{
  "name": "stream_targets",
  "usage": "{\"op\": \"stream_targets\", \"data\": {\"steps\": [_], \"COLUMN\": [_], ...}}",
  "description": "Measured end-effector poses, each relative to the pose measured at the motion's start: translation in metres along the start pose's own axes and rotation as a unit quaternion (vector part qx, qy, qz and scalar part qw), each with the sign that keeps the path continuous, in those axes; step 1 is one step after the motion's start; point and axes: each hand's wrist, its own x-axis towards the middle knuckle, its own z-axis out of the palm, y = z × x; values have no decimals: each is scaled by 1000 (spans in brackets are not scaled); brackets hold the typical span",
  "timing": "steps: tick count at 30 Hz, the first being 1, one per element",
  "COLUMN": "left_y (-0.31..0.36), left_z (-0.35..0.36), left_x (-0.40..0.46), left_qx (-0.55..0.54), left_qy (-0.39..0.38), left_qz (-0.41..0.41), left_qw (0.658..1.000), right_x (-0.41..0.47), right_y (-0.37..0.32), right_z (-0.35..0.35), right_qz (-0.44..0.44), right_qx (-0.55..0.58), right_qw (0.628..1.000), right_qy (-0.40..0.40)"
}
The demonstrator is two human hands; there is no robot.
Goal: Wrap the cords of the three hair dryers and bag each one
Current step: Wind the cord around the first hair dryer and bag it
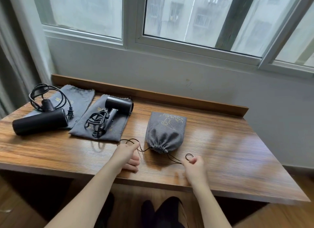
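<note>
Three grey bags and two visible black hair dryers lie on the wooden surface [220,142]. The cinched bag [164,134] bulges at centre. At its 9 o'clock the middle dryer [119,105] rests on a flat bag [117,125], cord [97,123] bundled. At far 9 o'clock the left dryer [40,121] lies on another flat bag [79,98], cord [49,95] loose. The left hand [127,157] pinches one drawstring [144,149]; the right hand [194,166] grips the other drawstring [173,159], hands apart, either side of the bag's mouth

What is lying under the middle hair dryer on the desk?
A flat grey bag lies under the middle hair dryer and its cord. What is beneath that bag is covered.
</note>
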Motion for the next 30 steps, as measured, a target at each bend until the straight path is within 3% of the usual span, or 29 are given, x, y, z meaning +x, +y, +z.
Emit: {"op": "stream_targets", "data": {"steps": [2,4,5,8,9,17,22,27,30], "left_y": [0,-2,-2,1,2,-2,-11,-12,-10], "left_z": [10,24,32,54,58,50,35,31,29], "left_x": [-7,-11,-11,-9,-8,-1,14,15,10], "left_qx": [24,-5,-43,-178,-204,-188,-250,-304,-275], "left_qy": [-70,-144,-143,-58,-34,37,69,95,104], "left_qz": [-26,-40,-39,-33,-30,27,-9,-17,7], "left_qw": [997,989,988,982,978,981,966,948,956], "right_x": [-14,-31,-33,-32,-29,-17,-13,-14,-20], "right_y": [-8,-22,-25,-33,-35,-42,-29,-28,-29], "right_z": [10,21,28,46,50,49,41,37,38], "right_qz": [58,150,177,236,248,204,188,199,173], "right_qx": [103,261,327,491,517,574,555,595,606], "right_qw": [987,925,891,801,787,788,809,779,776], "right_qy": [-109,-231,-261,-248,-227,-88,-29,1,11]}}
